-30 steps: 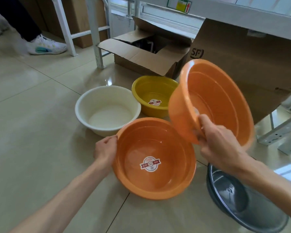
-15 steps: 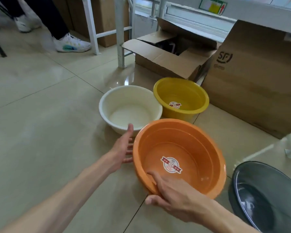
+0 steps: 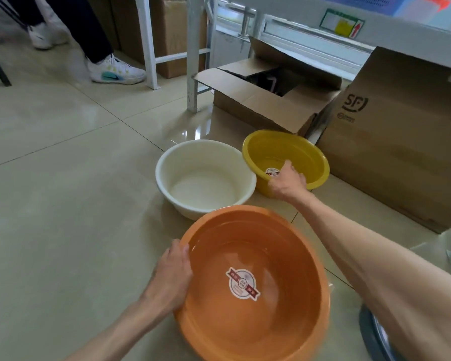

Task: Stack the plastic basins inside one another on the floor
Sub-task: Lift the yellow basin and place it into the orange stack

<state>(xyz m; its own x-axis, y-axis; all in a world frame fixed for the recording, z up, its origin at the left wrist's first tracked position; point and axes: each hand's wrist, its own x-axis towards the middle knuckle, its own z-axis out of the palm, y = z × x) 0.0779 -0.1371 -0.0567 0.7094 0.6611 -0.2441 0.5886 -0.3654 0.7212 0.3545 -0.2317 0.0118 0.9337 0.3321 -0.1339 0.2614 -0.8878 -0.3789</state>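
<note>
An orange basin [image 3: 255,319] with a round sticker inside sits on the tiled floor close in front of me. My left hand [image 3: 173,272] grips its left rim. Beyond it stands a white basin [image 3: 205,175], and right of that a smaller yellow basin [image 3: 294,149] with a sticker. My right hand [image 3: 287,182] reaches across and closes on the yellow basin's near rim, thumb inside. A dark grey basin [image 3: 374,334] peeks out at the lower right, mostly hidden behind my right forearm.
An open cardboard box [image 3: 268,100] and a large closed carton [image 3: 401,142] stand behind the basins. White metal frame legs [image 3: 193,56] rise at the back. A person's legs and a white sneaker [image 3: 115,71] are at the upper left.
My right hand set the second orange basin into the first, then left it and reached forward to the yellow basin's rim. My left hand closed on the orange basin's left rim.
</note>
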